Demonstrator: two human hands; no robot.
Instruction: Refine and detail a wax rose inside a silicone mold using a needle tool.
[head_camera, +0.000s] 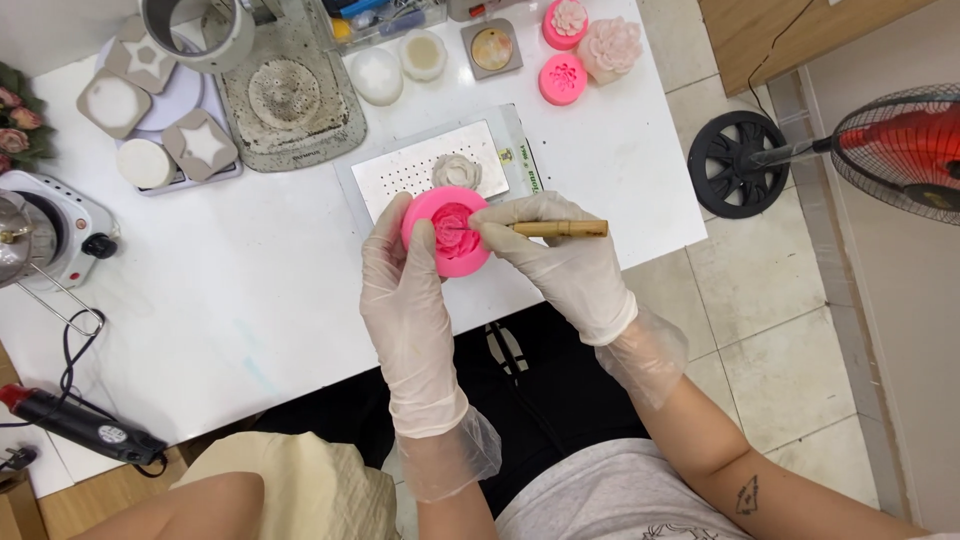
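Gloved fingers (428, 232) of the left hand (405, 290) curl around a round pink flower mould (450, 238), holding it tilted just above the table (250, 290) at centre frame, while the right hand (560, 260) grips a wooden-handled pick (555, 229) like a pen, its fine tip resting in the mould's petal cavity. Done well, this appears to call for a steady cradle from the left hand and light, shallow strokes along the petal grooves, so the soft mould is not gouged. Directly behind the mould sits one pale cast flower (456, 171) on a perforated white plate (420, 170). At upper right of the frame stand two more pink moulds (563, 78) and one large pale pink flower casting (611, 46). At upper left, three grey star-and-square moulds (200, 145) and one round white casting (146, 163) share a tray, beside a grey dusty mat (290, 100). A small electric hotplate (50, 225) sits at the left edge, one heat gun (80, 425) lies at lower left, and one fan (880, 150) stands on the tiled floor at right.
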